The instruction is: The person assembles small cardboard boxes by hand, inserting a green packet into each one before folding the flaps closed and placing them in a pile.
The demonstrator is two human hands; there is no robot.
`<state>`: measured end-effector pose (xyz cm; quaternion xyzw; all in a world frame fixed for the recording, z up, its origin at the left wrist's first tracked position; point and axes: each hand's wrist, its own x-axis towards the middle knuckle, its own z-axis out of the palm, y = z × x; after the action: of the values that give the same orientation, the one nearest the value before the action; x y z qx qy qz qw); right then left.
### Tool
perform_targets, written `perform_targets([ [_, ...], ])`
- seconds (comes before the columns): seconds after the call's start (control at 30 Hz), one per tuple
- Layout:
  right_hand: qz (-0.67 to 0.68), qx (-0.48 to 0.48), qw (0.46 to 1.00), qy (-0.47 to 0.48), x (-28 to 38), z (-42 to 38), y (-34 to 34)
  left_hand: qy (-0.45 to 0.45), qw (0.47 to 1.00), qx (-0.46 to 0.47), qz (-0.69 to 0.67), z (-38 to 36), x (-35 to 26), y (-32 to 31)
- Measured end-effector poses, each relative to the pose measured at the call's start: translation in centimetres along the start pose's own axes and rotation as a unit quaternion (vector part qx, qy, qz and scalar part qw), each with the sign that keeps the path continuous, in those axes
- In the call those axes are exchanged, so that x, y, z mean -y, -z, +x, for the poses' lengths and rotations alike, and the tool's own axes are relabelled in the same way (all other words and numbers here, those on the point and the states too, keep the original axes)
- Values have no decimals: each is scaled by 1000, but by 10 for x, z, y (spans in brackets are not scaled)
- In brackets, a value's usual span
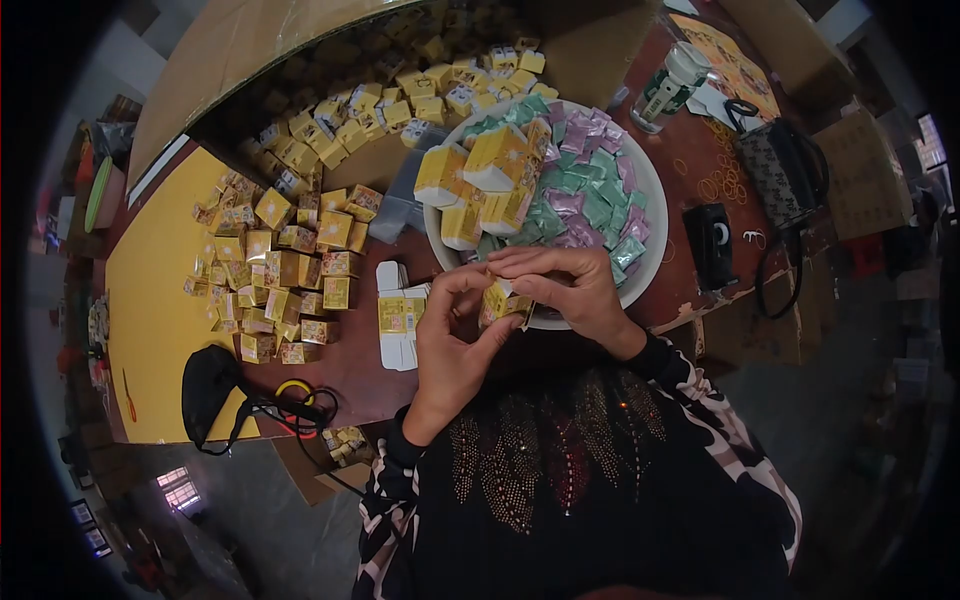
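Close to my body, in front of the bowl, both hands hold one small yellow box [503, 303]. My left hand [455, 335] wraps its fingers and thumb around the box from the left. My right hand [575, 292] closes over its top and right side, hiding part of it. Just left of my left hand lies an unfolded flat carton [402, 318], yellow with white flaps. Behind my hands stands a white bowl [655, 245] full of green packets [575, 180] and purple packets [590, 130]. Several larger yellow boxes [497, 160] rest on top of the packets.
Many small yellow boxes [285, 268] are heaped on the left, with more inside a big cardboard box [590, 45] behind. A cup [672, 88], rubber bands [722, 170], a black bag [780, 175] and a black case [708, 247] occupy the right. A black pouch [212, 392] lies front left.
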<state>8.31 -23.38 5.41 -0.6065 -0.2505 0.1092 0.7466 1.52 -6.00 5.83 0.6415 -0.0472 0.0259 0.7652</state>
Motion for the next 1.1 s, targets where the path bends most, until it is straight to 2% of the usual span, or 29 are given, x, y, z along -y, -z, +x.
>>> perform_targets([
  [0.07,19,-8,1000,-24,0,-1,0,1,1000,3,-13,-1,3,0],
  [0.27,-64,-29,997,-11,1,-7,-4,41,998,5,-48,-1,0,0],
  [0.33,-199,-5,971,128,-1,-7,-1,53,997,2,-60,-1,0,-1],
  [0.37,-200,-5,971,128,-3,-7,1,47,996,-3,-69,0,0,-1],
  [0.43,-241,20,949,201,-7,-8,4,42,996,-9,-79,0,0,-2],
  [0.83,-329,52,911,244,6,-9,0,22,995,-36,-96,4,1,-4],
  [0.87,-337,43,908,245,12,-9,5,-20,999,-35,-20,6,-2,-3],
  [0.9,-294,-28,932,208,19,-9,13,-63,996,-33,55,8,-5,0],
  [0.93,-247,-98,949,171,26,-9,22,-65,996,-22,52,8,-9,3],
  [0.97,-253,-105,946,173,34,-8,39,-32,996,-34,70,7,-15,7],
  [1.03,-372,-232,899,-23,49,-2,80,17,993,-37,108,8,-25,14],
  [1.07,-374,-238,896,-22,45,1,97,15,994,-30,107,8,-23,19],
  [1.1,-445,-179,877,-25,32,4,113,38,998,-15,54,7,-19,25],
])
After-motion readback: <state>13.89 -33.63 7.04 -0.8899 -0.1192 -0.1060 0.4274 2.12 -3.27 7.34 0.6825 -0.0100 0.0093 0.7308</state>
